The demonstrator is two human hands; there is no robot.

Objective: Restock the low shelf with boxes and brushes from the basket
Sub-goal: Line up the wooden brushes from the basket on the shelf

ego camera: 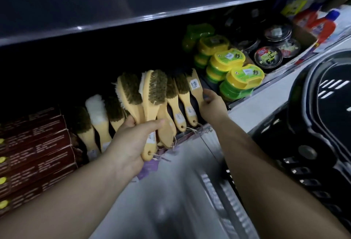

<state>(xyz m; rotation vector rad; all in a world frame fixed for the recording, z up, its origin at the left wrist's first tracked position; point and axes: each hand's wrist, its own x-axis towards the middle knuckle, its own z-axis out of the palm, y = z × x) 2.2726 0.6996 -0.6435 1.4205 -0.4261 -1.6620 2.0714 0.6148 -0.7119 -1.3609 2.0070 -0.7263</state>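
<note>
A dark shelf board overhangs a shadowed bay. Below runs pale grey floor. A highlight glints on the board's edge.

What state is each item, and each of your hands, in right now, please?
Left hand: gripping a bunch of brushes by the handles.
Right hand: touching the rightmost shelf brush.
Shelf brushes: lined up, handles outward.
Dark red boxes: stacked on their sides.
Green-yellow tubs: stacked, lids closed.
Basket: beside the shelf, contents hidden.
</note>
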